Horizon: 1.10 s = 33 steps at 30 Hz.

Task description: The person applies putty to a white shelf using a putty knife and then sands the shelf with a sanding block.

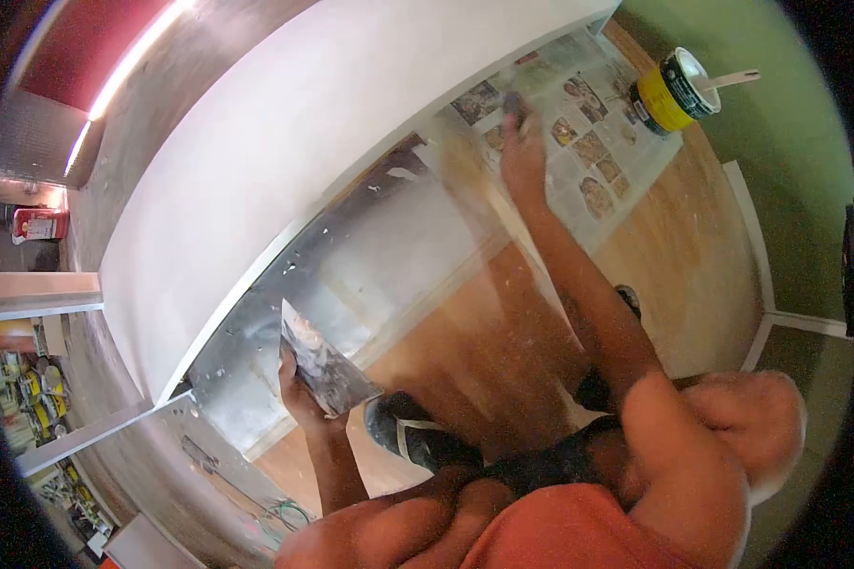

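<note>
My left hand (304, 398) is closed on a grey-white smeared, flat pointed piece (323, 365) at the lower left; what it is exactly I cannot make out. Stretched forward, my right hand (524, 142) is over newspaper sheets (588, 142) on the floor. A small dark thing (513, 102) shows at its fingertips, blurred. Between my two hands runs a pale dusty strip (399, 247) beside the curved white panel (247, 133).
A yellow and black tub (674, 95) with a light-handled tool in it stands at the upper right by the green wall (788, 190). Wooden floor (484, 322) lies around my feet. Shelves (66, 303) with a red container (40, 224) are at the far left.
</note>
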Each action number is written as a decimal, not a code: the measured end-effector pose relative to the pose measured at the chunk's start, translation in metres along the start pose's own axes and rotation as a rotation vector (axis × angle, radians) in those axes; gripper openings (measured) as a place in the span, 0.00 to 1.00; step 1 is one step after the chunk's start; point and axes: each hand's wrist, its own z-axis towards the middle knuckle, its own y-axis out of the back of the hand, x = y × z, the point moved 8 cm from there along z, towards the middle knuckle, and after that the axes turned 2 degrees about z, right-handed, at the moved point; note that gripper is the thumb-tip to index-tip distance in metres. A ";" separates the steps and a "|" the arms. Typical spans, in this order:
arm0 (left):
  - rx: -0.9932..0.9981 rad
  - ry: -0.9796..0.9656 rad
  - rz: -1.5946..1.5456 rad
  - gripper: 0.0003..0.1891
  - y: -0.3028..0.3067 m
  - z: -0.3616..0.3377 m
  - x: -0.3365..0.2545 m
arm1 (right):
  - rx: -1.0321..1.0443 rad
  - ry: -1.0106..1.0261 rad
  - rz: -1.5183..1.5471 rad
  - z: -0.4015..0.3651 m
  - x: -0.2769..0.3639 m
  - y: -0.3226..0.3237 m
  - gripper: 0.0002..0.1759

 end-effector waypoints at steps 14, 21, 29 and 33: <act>-0.078 -0.178 0.215 0.21 0.135 -0.008 -0.002 | -0.128 0.090 0.211 -0.092 0.097 -0.113 0.31; -0.037 -0.160 -0.143 0.19 0.172 -0.019 -0.009 | 0.074 0.057 0.362 -0.202 0.153 -0.162 0.36; -0.264 -0.230 -0.177 0.15 0.180 -0.027 -0.024 | 0.296 0.045 0.532 -0.283 0.196 -0.196 0.42; -0.219 -0.184 -0.249 0.16 0.179 -0.019 -0.022 | 0.452 0.059 0.534 -0.303 0.202 -0.195 0.37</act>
